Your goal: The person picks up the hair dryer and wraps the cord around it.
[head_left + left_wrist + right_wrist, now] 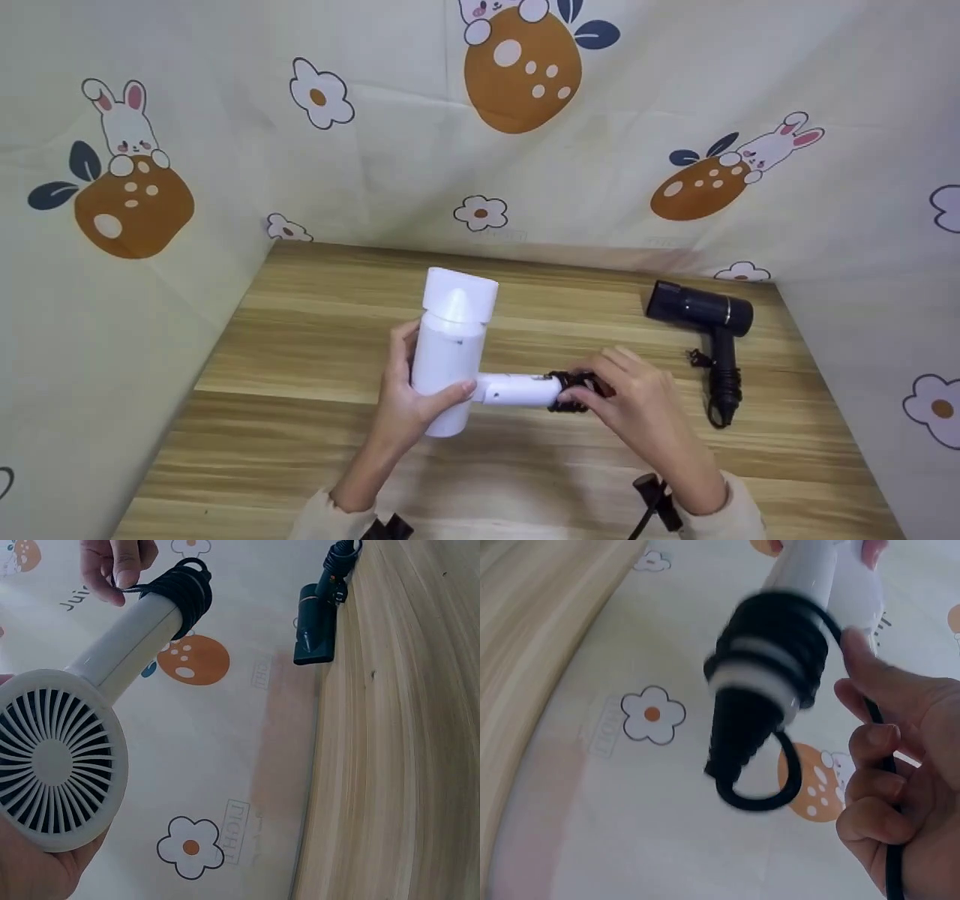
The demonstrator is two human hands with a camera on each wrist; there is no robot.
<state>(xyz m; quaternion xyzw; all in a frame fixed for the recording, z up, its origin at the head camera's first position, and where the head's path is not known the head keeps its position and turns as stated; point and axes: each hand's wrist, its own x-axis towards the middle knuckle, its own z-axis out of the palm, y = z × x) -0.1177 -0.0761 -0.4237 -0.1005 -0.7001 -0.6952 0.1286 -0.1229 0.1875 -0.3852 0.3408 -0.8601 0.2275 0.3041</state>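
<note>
A white hair dryer [448,360] is held above the table, its wide nozzle [459,296] pointing away. My left hand [409,401] grips its barrel, thumb across the front near the handle joint. In the left wrist view the round slatted vent [52,761] at the back faces the camera. Black cord [776,622] is wound in several turns round the end of the handle. My right hand [641,394] pinches a loose length of that cord between thumb and forefinger. In the right wrist view this length runs down across the curled fingers, and a small loop hangs below the handle.
A second hair dryer [701,309], black, lies at the table's right side, its cord [724,390] wrapped round the handle. The wooden table [315,322] meets patterned cloth walls [390,172] at the back and both sides.
</note>
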